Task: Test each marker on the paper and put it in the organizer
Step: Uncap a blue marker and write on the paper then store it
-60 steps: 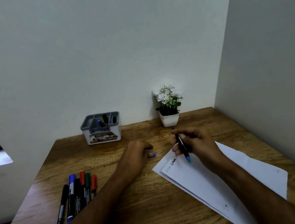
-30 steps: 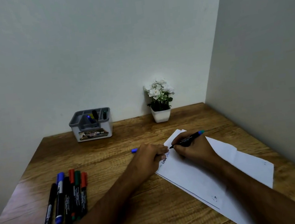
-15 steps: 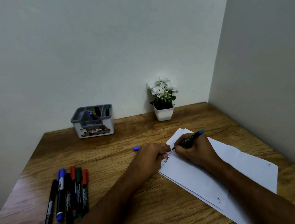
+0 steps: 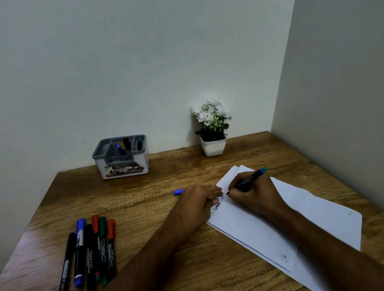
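My right hand (image 4: pixel 256 194) grips a black marker with a blue end (image 4: pixel 251 180), its tip down on the white paper (image 4: pixel 291 215) near small scribbles at the paper's left edge. My left hand (image 4: pixel 199 203) rests on the paper's left edge and holds a blue cap (image 4: pixel 179 191) that sticks out to the left. A grey and white organizer (image 4: pixel 121 156) stands at the back with a few markers upright in it. Several capped markers (image 4: pixel 90 252) lie in a row at the front left of the table.
A white pot with white flowers (image 4: pixel 212 128) stands at the back, right of the organizer. Walls close the table (image 4: pixel 144 194) in at the back and on the right. The paper reaches toward the table's right front.
Two seconds ago the right hand held the marker tip-up above the paper; it has since turned it tip-down onto the sheet. The left hand moved right onto the paper's edge.
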